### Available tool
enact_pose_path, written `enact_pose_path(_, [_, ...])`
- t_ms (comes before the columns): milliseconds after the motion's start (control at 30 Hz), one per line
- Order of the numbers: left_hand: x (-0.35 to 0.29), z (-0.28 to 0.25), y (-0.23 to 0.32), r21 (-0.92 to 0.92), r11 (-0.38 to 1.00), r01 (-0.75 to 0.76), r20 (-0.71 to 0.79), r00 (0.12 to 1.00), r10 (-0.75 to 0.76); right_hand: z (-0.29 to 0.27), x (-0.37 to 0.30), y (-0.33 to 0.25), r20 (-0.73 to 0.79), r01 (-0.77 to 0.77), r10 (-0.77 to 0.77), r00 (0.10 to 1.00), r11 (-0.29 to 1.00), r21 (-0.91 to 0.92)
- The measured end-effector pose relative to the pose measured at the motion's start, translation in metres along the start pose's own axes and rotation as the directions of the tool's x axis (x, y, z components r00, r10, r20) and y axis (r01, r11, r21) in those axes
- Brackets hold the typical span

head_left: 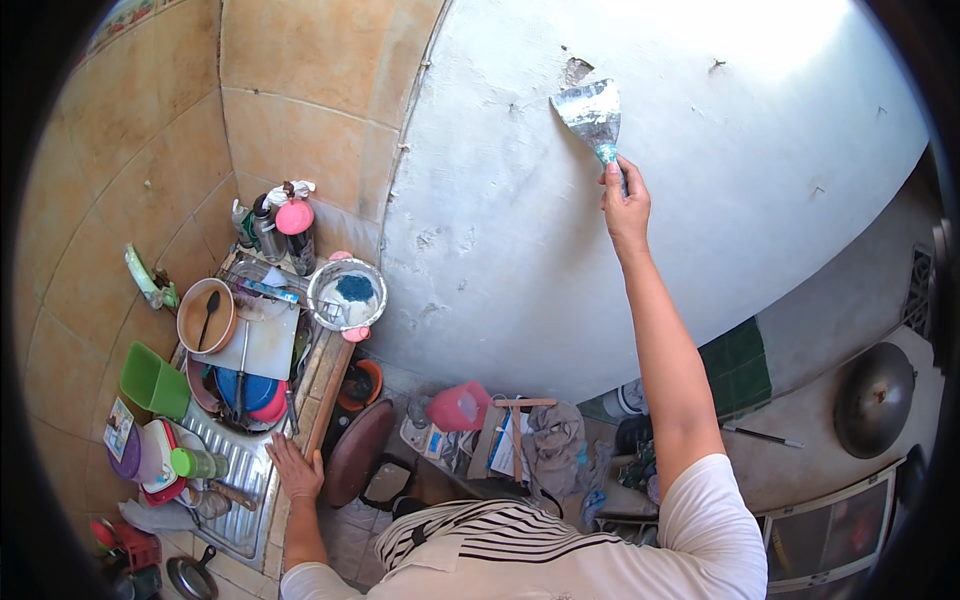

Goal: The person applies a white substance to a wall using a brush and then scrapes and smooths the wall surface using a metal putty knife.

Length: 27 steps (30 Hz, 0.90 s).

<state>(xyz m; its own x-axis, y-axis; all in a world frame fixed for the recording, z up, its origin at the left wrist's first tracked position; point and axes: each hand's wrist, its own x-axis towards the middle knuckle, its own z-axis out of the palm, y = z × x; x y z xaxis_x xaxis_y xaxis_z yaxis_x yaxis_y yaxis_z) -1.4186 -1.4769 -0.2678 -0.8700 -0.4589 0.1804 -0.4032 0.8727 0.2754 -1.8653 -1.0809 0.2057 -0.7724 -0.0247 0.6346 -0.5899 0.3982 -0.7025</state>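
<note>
My right hand (627, 200) is raised at arm's length and closed around the handle of a putty knife (592, 112). The wide metal blade, smeared with white, is at the pale wall (500, 220), just below a small chipped hole (576, 70). Whether the blade touches the wall I cannot tell. Down at the left, my left hand (296, 470) lies flat with fingers spread on the counter edge beside the steel sink (225, 460). A white-smeared bucket (346, 294) with pink handles stands on the counter near the wall, holding white material and something blue.
On the counter sit a brown bowl (207, 315) with a dark spoon, a green container (155, 380), bottles (268, 230) and stacked dishes. Below are a pink container (460, 405), grey cloths (553, 440) and a brown round lid (360, 453). A dark wok (874, 400) is at right.
</note>
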Motion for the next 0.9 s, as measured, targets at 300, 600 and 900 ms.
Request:
enact_pose_path(300, [0.003,0.001,0.005,0.007,1.000,0.004,-0.026,1.000,-0.004,0.030,-0.006,0.021,-0.045,-0.023,0.024,0.999,0.999,0.037])
enact_pose_path(600, [0.003,-0.001,0.006,0.009,0.999,0.052,0.018,0.998,-0.052,0.061,-0.029,0.021,-0.011,-0.162,0.167,0.986,0.967,0.195])
enact_pose_path(900, [0.005,-0.002,0.007,0.027,0.998,0.062,0.062,0.996,-0.063,0.080,-0.044,0.030,0.002,-0.175,0.178,0.984,0.961,0.213])
